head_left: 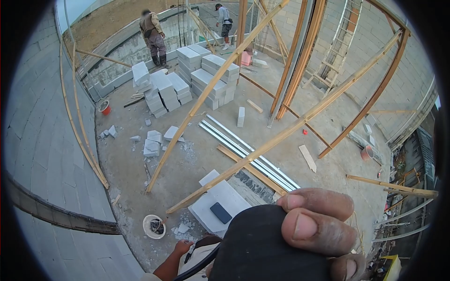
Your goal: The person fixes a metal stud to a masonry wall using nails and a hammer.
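Note:
Close to the camera at the lower right, fingers of my right hand (323,225) are wrapped round the edge of a large dark object (267,243). A black cord or strap (199,268) curves along its left side. I cannot make out what the object is. My left hand cannot be identified in the view. Beyond the dark object, a phone (221,212) lies on a pale block slab (201,208). Another person's bent arm (168,266) and light shirt show at the bottom edge, left of the dark object.
Wooden poles (220,178) slant across the view. Metal profiles (248,152) lie on the concrete floor (126,173), and stacked blocks (201,77) stand behind. A bucket (154,226) is at lower left, a ladder (338,42) at upper right. Two people (153,37) (224,23) stand far back.

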Available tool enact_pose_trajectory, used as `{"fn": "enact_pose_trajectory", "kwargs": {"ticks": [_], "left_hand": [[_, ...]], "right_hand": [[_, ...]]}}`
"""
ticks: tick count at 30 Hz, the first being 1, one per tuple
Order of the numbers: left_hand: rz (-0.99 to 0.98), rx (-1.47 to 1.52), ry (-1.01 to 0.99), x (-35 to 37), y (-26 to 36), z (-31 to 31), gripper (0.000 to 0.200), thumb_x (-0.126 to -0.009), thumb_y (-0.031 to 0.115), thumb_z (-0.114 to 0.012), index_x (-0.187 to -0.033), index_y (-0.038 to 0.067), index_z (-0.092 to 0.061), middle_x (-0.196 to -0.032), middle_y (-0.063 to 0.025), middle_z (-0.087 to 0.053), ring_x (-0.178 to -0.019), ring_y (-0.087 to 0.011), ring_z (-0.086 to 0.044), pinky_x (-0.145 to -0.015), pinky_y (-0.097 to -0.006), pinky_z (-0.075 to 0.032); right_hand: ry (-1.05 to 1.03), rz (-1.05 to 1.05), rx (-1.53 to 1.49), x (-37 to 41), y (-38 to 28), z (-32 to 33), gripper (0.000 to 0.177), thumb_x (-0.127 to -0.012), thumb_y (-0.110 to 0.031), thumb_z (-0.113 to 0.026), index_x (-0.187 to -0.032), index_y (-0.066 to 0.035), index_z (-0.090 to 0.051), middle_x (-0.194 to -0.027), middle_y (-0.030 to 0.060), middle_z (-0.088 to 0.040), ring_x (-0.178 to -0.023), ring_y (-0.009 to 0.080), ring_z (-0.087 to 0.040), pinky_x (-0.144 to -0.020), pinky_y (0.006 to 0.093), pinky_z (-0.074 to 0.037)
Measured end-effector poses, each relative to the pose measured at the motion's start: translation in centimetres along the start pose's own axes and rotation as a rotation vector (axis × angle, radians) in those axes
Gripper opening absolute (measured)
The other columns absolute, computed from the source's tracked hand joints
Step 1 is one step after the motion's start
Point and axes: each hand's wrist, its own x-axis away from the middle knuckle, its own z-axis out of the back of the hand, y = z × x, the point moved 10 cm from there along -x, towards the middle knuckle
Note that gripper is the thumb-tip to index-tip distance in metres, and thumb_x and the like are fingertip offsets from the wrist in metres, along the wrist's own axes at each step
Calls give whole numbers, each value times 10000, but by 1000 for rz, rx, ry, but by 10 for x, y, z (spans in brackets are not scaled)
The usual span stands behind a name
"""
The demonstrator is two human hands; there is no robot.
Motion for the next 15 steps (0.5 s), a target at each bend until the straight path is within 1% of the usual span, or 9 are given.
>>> {"fn": "enact_pose_trajectory", "kwargs": {"ticks": [15], "left_hand": [[-19,-38,-61,-11,6,-1,688,-760,522,-715,-1149,-41,-641,-1142,-245,-650,-1084,-347,-628,-931,-396,-480]], "right_hand": [[60,54,-29,-6,-4,4,296,-974,-246,-514,-1234,-108,-477,-1016,203,-646,-945,304,-617,-775,335,-536]]}}
